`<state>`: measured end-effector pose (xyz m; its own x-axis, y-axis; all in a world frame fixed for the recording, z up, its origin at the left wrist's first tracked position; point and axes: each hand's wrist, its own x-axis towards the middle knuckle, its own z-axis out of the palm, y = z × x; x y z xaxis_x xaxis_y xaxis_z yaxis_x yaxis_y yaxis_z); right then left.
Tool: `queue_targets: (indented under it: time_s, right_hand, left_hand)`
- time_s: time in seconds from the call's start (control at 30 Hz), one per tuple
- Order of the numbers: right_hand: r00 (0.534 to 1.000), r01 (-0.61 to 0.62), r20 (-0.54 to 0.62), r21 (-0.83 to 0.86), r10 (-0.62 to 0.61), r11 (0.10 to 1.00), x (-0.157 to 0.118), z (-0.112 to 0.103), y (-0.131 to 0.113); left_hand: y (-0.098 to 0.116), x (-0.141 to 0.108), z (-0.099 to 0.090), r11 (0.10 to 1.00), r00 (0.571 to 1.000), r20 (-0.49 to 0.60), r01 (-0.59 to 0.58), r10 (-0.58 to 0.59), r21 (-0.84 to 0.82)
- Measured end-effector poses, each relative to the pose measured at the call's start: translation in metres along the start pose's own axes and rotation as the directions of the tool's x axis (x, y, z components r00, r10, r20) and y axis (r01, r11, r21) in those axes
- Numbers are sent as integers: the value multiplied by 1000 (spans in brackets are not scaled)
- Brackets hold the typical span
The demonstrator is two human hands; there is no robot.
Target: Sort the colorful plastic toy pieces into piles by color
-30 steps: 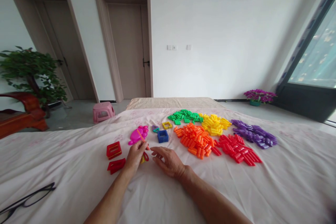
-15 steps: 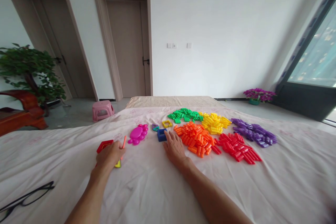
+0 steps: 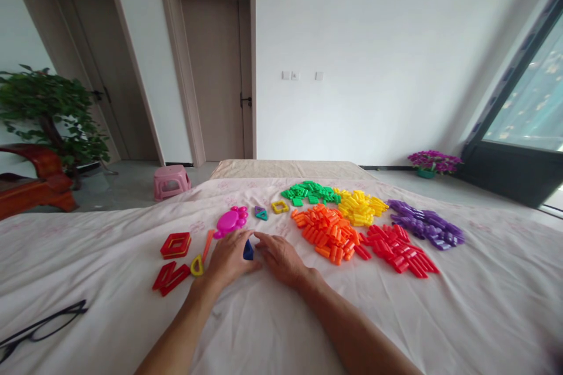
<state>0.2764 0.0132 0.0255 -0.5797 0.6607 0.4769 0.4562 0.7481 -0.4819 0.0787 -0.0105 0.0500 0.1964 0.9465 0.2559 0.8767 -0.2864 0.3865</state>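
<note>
Between my two hands is a blue square plastic block (image 3: 248,251), partly hidden by fingers. My left hand (image 3: 229,258) curls round its left side, with the thumb in front. The fingertips of my right hand (image 3: 281,258) close in on it from the right, partly out of sight. Left of my left hand lie an orange stick (image 3: 208,243), a yellow D-shaped piece (image 3: 196,265), stacked red square frames (image 3: 176,245) and red angled pieces (image 3: 171,278). A magenta paw-shaped piece (image 3: 231,221) lies just beyond my left fingers.
Piles of green (image 3: 310,191), yellow (image 3: 360,208), orange (image 3: 329,231), red (image 3: 402,251) and purple pieces (image 3: 426,222) cover the right side. Small triangles (image 3: 261,213) and a yellow frame (image 3: 280,207) lie further back. Glasses (image 3: 44,328) rest at left on the cloth (image 3: 246,328).
My left hand has left the red and yellow pieces and moved right to the blue block. My right hand has brought the block nearer and to the left.
</note>
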Motion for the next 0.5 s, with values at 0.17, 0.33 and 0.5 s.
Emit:
queue_targets:
  time_s: [0.17, 0.33, 0.5]
  right_hand:
    - [990, -124, -71, -75, 118, 990, 0, 0, 7]
    - [991, -122, -71, -87, 116, 989, 1, -2, 7]
    - [984, -166, -78, -126, 157, 978, 2, -2, 7]
  left_hand:
    - [-7, -2, -1, 988, 995, 27, 94, -98, 125]
    - [-25, -10, -21, 916, 962, -62, 273, -267, 293]
    - [-23, -15, -23, 849, 932, -262, 342, -251, 403]
